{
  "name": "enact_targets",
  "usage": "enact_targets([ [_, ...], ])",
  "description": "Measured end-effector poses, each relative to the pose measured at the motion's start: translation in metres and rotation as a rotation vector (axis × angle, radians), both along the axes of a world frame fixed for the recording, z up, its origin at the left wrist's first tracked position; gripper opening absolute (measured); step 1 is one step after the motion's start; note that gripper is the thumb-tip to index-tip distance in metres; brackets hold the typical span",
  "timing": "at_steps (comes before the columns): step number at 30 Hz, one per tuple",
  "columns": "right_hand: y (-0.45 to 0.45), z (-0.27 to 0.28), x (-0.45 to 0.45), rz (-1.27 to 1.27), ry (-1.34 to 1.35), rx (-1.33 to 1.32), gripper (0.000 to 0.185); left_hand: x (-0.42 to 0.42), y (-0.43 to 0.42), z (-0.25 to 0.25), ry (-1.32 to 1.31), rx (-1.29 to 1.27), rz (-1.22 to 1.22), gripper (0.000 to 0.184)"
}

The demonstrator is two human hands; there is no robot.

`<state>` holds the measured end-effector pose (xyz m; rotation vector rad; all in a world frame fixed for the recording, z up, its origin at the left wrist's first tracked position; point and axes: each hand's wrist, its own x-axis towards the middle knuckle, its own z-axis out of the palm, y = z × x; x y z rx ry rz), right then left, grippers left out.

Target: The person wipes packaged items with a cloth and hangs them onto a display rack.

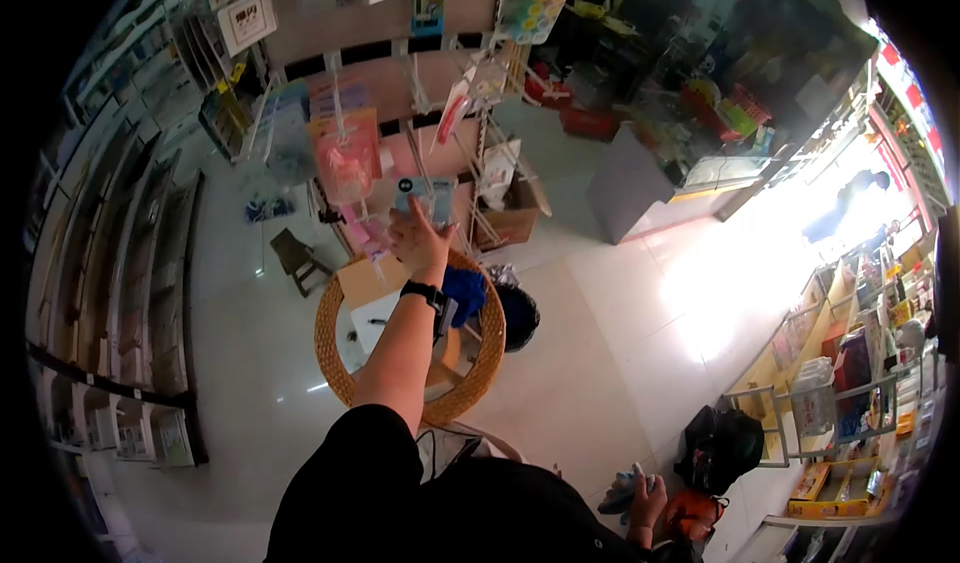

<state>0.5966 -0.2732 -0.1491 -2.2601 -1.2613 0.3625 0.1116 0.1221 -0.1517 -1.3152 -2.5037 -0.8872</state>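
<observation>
My left hand [420,241] reaches forward over the round wicker-rimmed table [490,348], with a black band on the wrist. Its index finger points up and its thumb stands apart. The fingertips overlap a small pale blue package [438,201] at the display rack; whether they touch it is unclear. Low at the right, my right hand [648,503] is closed around a blue-and-white item [620,493], too small to identify.
Pink and orange packages [345,158] hang left of my left hand. The table holds cardboard [368,281], white paper and blue cloth [464,293]. A black-lined bin [520,318] and wooden stool [298,260] flank it. Shelves line both sides; a black bag [718,448] sits lower right.
</observation>
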Motion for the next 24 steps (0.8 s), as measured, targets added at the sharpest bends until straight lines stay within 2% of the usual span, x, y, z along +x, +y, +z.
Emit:
enact_targets([
  [3,-0.004,0.005,0.002,-0.051,0.088,0.016,0.029,0.000,0.001,-0.006,0.038,-0.083,0.027,0.099],
  [5,-0.004,0.014,-0.004,-0.074,0.131,0.034,0.028,-0.003,-0.007,-0.012,-0.036,-0.089,-0.003,0.103],
  [6,-0.004,0.015,-0.007,-0.088,0.176,0.060,0.028,0.011,-0.025,0.006,0.090,-0.091,0.074,0.080],
  [7,-0.008,0.006,-0.004,-0.094,0.189,0.060,0.028,0.010,-0.037,0.011,0.104,-0.090,0.070,0.080],
  [9,-0.013,-0.016,0.008,-0.108,0.093,0.126,0.029,0.003,-0.052,0.028,-0.282,0.003,-0.358,0.042],
  [10,-0.017,-0.025,0.013,-0.078,0.050,0.140,0.030,0.010,-0.056,0.040,-0.179,0.292,-0.426,0.030],
  [13,-0.013,-0.004,-0.002,-0.113,0.134,0.051,0.032,0.011,-0.054,0.123,-0.174,0.377,-0.456,0.027],
  [14,-0.014,-0.008,-0.001,-0.124,0.154,0.043,0.032,0.008,-0.042,0.143,-0.256,0.449,-0.472,0.025],
  [15,-0.014,-0.013,0.003,-0.122,0.124,0.064,0.033,0.004,-0.023,0.159,-0.340,0.524,-0.486,0.024],
  [17,-0.011,-0.012,-0.005,-0.128,0.113,0.075,0.034,-0.019,0.044,0.156,-0.238,0.696,-0.661,0.028],
  [19,-0.007,0.003,-0.015,-0.132,0.226,0.100,0.032,-0.023,0.074,0.172,-0.118,0.476,-0.550,0.030],
  [20,-0.007,0.005,-0.018,-0.134,0.254,0.097,0.030,-0.027,0.096,0.172,-0.106,0.463,-0.564,0.030],
  [22,-0.012,-0.010,-0.014,-0.142,0.204,0.076,0.030,-0.035,0.132,0.151,0.291,0.527,-0.281,0.033],
  [23,-0.018,-0.021,-0.013,-0.135,0.139,0.066,0.029,-0.029,0.123,0.160,0.301,0.511,-0.299,0.033],
  [24,-0.023,-0.033,-0.011,-0.173,0.178,0.077,0.029,-0.018,0.109,0.186,-0.037,0.284,-0.354,0.035],
])
